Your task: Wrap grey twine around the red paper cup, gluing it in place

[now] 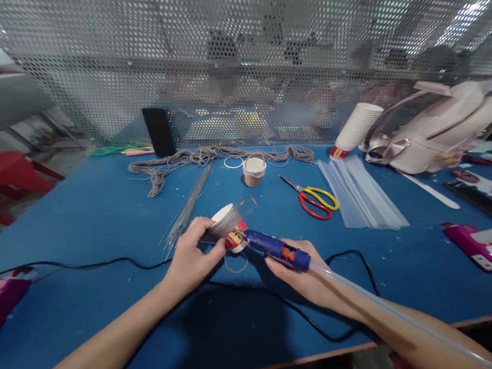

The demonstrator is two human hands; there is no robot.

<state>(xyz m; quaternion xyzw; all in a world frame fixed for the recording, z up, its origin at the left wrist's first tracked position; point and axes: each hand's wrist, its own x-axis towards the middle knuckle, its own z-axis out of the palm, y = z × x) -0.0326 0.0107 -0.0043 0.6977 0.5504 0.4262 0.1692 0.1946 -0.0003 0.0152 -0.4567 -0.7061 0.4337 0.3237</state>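
Cup (229, 224) in LH (195, 251), glue gun (269, 245) RH (304, 275).

At 7 o'clock, red-and-white paper cup (235, 239), banded by rough, matt grey cord (225, 225); at 5, blue cylindrical plastic glue gun (268, 244), smooth, with glossy translucent rod (356, 286); at 3, metal scissors (301, 192) with glossy red and yellow handles (331, 196), and smooth translucent plastic strips (358, 197); at 12, perforated grey metal screen (266, 85); at 9, matt blue tabletop (109, 223).

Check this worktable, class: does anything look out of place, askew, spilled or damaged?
The stack of paper cups tilts toward the backpack rather than standing upright. Small orange scraps lie loose on the blue table, like stray litter. I see no spill or clear damage.
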